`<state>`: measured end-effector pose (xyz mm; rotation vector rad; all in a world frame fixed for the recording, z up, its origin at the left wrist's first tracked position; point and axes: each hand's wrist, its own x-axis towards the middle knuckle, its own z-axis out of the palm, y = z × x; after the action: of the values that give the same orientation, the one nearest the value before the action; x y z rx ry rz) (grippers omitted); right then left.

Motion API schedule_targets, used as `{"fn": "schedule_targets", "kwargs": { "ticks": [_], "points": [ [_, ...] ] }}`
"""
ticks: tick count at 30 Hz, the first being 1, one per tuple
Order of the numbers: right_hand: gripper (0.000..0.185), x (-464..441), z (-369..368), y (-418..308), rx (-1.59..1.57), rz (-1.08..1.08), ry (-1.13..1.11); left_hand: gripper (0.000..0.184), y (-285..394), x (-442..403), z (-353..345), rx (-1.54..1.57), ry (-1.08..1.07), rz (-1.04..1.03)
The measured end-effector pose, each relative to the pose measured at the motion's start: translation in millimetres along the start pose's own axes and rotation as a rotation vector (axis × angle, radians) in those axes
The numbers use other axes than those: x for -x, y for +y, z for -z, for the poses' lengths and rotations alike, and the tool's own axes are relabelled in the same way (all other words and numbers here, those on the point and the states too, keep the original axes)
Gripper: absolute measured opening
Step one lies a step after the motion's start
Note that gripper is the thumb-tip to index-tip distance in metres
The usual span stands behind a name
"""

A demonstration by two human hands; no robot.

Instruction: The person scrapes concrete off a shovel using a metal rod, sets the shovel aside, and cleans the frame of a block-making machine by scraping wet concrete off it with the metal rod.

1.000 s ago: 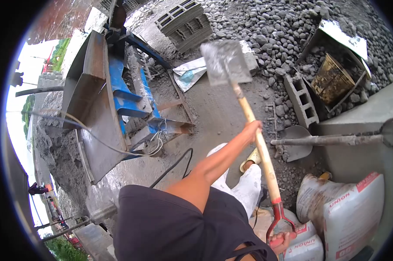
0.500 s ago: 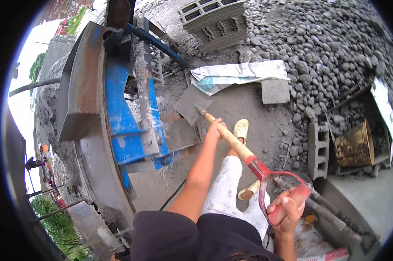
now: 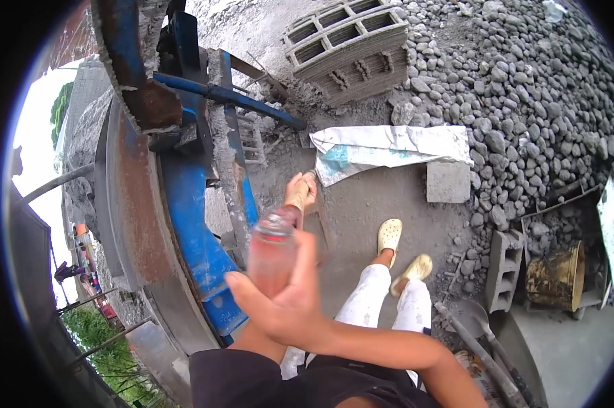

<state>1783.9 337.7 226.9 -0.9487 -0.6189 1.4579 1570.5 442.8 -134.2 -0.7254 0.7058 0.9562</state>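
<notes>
A shovel points away from me, its blurred red grip (image 3: 273, 262) close to the camera. My right hand (image 3: 286, 296) is closed around that grip, thumb sticking out to the left. Farther down the shaft, my left hand (image 3: 301, 192) wraps round it, partly hidden behind the grip and right hand. The blade is hard to make out against the grey ground beyond the left hand. Just left of both hands stands a blue, rusty metal machine (image 3: 188, 204). A white sack (image 3: 388, 146) lies flat on the ground to the right of the left hand.
Stacked hollow concrete blocks (image 3: 351, 58) stand at the back. A gravel pile (image 3: 511, 102) covers the right, with a grey block (image 3: 448, 182) at its edge. A dirty yellow bucket (image 3: 555, 275) and another shovel (image 3: 473, 316) are at the right. My feet wear cream clogs (image 3: 389, 234).
My right hand has swung the shovel's grip leftward and up toward the camera. My left hand has shifted slightly left with the shaft. The view has turned a little.
</notes>
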Motion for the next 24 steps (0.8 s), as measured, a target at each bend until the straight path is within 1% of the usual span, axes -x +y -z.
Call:
{"fn": "schedule_targets", "kwargs": {
  "ticks": [1, 2, 3, 4, 5, 6, 8, 10, 11, 14, 15, 18, 19, 20, 21, 22, 23, 24],
  "points": [
    [0.056, -1.9, -3.5, -2.1, -0.059, -0.025, -0.014, 0.015, -6.4, 11.8, -11.8, -0.038, 0.023, -0.052],
    [0.055, -4.0, -3.7, -7.3, -0.12, -0.041, -0.031, 0.015, -9.5, 11.5, -6.3, -0.098, 0.069, -0.1],
    [0.056, -1.9, 10.6, -16.4, -0.019, -0.026, -0.061, 0.015, -7.9, 5.4, 1.6, -0.168, 0.106, -0.15],
    [0.056, -1.1, 21.8, -22.0, -0.103, -0.05, -0.033, 0.014, -9.9, -3.4, -1.7, -0.243, 0.133, -0.196],
    [0.056, 1.8, 32.9, -25.2, -0.178, -0.08, -0.008, 0.015, -23.4, -6.3, -8.1, -0.225, 0.102, -0.154],
    [0.056, 4.5, 40.4, -27.7, -0.251, -0.129, 0.015, 0.015, -35.2, -11.8, -11.2, -0.278, 0.107, -0.205],
    [0.058, -4.6, 46.8, -28.2, -0.155, -0.065, -0.043, 0.031, -41.5, -17.3, -24.7, -0.303, 0.029, -0.158],
    [0.061, -14.0, 36.4, -24.1, -0.083, 0.012, -0.098, 0.04, -33.4, -11.6, -36.2, -0.131, 0.07, -0.054],
    [0.06, -18.3, 28.2, -23.0, -0.152, -0.013, -0.111, 0.044, -29.0, -4.6, -45.0, -0.048, 0.095, 0.0],
    [0.059, -29.5, -3.1, -17.6, -0.127, 0.043, -0.141, 0.058, -9.3, 12.4, -58.7, -0.035, 0.113, 0.146],
    [0.059, -36.0, -13.6, -19.1, -0.165, 0.016, -0.167, 0.063, 0.4, 15.9, -60.8, 0.065, 0.137, 0.178],
    [0.057, -75.5, -40.2, -16.6, -0.165, 0.014, -0.179, 0.066, 30.4, 10.7, -72.2, 0.074, 0.126, 0.141],
    [0.058, -92.4, -43.6, -15.4, -0.118, 0.09, -0.146, 0.057, 40.8, 3.6, -81.1, 0.147, 0.162, 0.215],
    [0.058, -113.0, -41.5, -17.6, -0.134, 0.052, -0.121, 0.054, 45.0, -8.5, -83.8, 0.111, 0.153, 0.202],
    [0.059, -136.8, -30.6, -21.4, -0.15, 0.015, -0.097, 0.051, 36.2, -19.1, -96.0, 0.064, 0.137, 0.163],
    [0.059, -159.3, -14.1, -26.6, -0.167, -0.029, -0.072, 0.049, 43.0, -40.8, -95.4, 0.005, 0.13, 0.113],
    [0.06, -180.3, 5.7, -32.4, -0.182, -0.069, -0.049, 0.046, 36.5, -62.9, -95.5, -0.082, 0.128, 0.024],
    [0.056, -199.4, 36.9, -40.4, -0.169, -0.128, -0.095, 0.044, 28.6, -86.9, -91.0, -0.167, 0.128, -0.066]
  ]
}}
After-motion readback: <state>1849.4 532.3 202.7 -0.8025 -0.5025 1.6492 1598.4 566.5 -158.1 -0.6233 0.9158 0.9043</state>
